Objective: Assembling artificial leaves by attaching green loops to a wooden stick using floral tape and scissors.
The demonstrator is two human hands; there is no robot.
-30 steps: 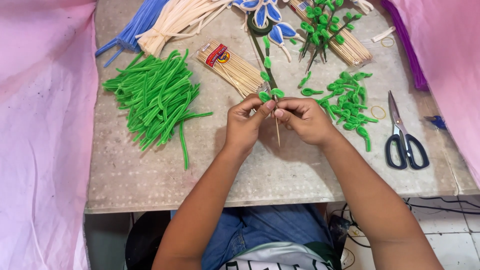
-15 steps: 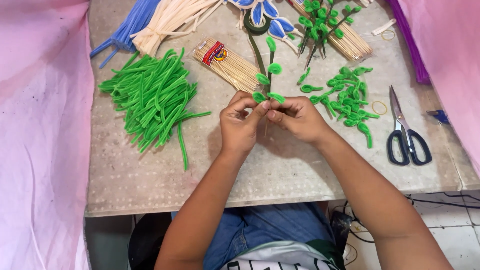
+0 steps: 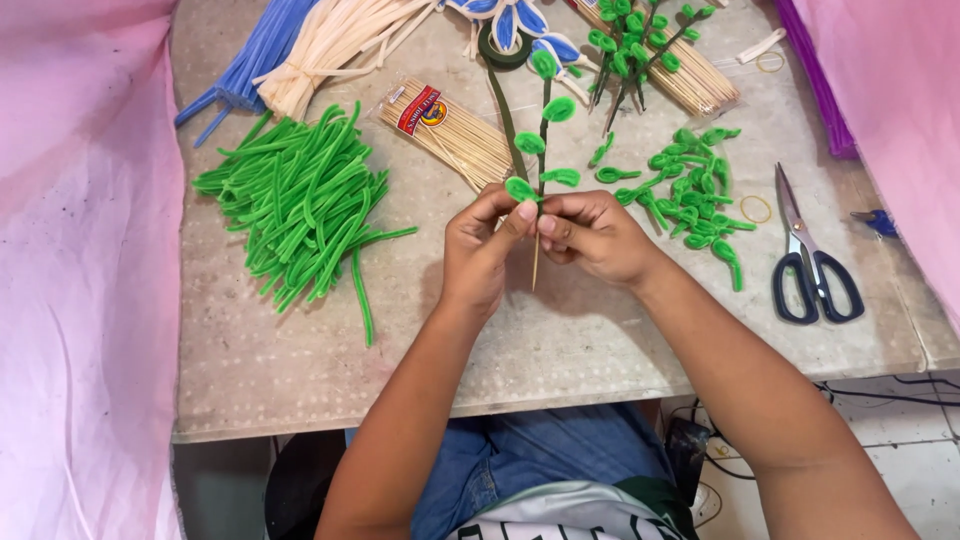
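My left hand (image 3: 482, 250) and my right hand (image 3: 596, 236) meet over the middle of the table, both pinching a thin wooden stick wrapped in dark green with several green pipe-cleaner leaves (image 3: 541, 140) on it. The stick's bare lower tip (image 3: 535, 272) pokes out below my fingers. A band of dark green tape (image 3: 505, 115) trails from the stick up to a tape roll (image 3: 500, 52) at the back.
A heap of bright green pipe cleaners (image 3: 300, 205) lies left; a packet of wooden skewers (image 3: 450, 135) sits beside it. Loose green leaf loops (image 3: 695, 190) and black-handled scissors (image 3: 812, 265) lie right. Finished leafy stems (image 3: 635, 55), cream strips (image 3: 330, 45) and blue pipe cleaners (image 3: 245, 75) lie at the back.
Both hands have shifted slightly on the stick, and more of the leafy stem now stands out above my fingers. Nothing else on the table has moved.
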